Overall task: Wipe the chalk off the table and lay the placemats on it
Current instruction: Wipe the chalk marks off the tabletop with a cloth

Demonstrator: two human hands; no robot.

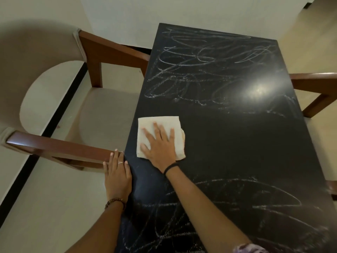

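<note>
One black tabletop [228, 143], two chairs, one cloth, two hands.
Chalk scribbles [206, 66] covered its far and near ends. The right hand [160, 143] pressed flat, fingers spread, on the folded cloth [158, 123]; the left hand [117, 172] lay flat at the edge, touching the left chair's armrest [60, 148].

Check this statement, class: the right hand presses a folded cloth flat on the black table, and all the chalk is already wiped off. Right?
Not quite. The head view shows the right hand pressing the cloth on the table, but chalk remains at both ends.
</note>
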